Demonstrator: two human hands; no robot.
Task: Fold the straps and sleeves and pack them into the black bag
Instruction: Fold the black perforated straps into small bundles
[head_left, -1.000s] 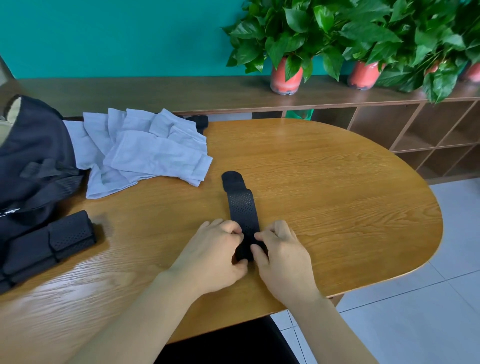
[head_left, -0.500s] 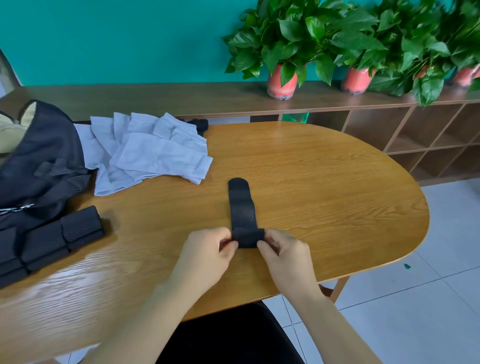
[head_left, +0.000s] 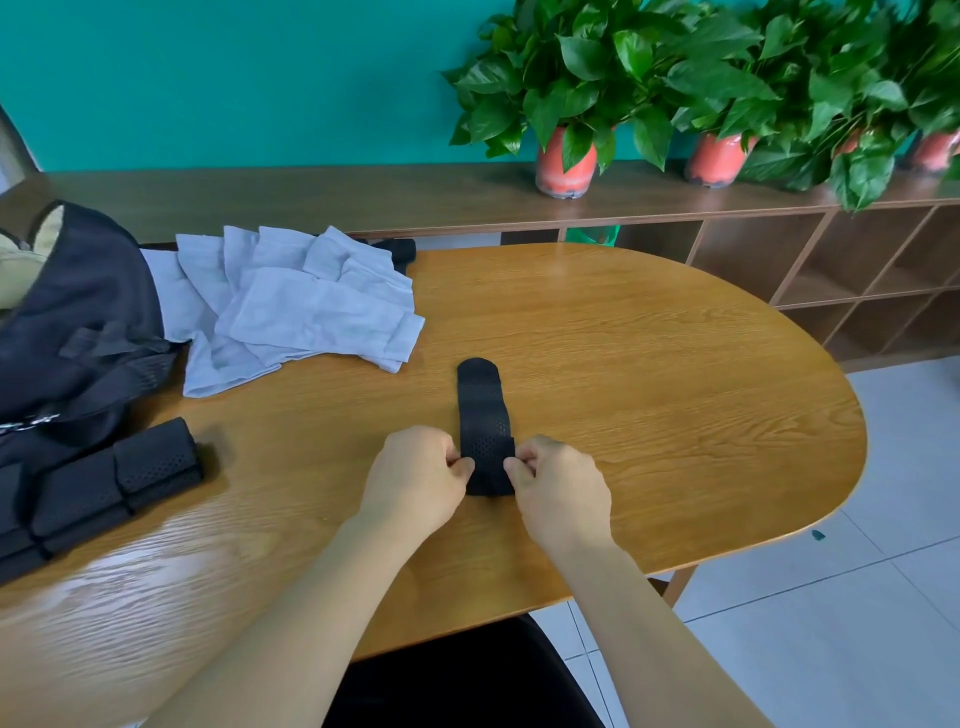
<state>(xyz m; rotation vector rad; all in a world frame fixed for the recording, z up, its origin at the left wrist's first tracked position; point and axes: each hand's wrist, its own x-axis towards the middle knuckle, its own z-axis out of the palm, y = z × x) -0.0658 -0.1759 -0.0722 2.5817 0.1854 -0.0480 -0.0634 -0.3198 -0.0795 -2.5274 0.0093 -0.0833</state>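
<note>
No readable text, label, brand, number or sign in view. Checked the black perforated fabric strap (head_left: 484, 415), pale grey fabric sleeves (head_left: 311, 317), black fabric bag (head_left: 78, 312) and red round plant pots (head_left: 565, 163): no lettering can be made out on any of them.
</note>
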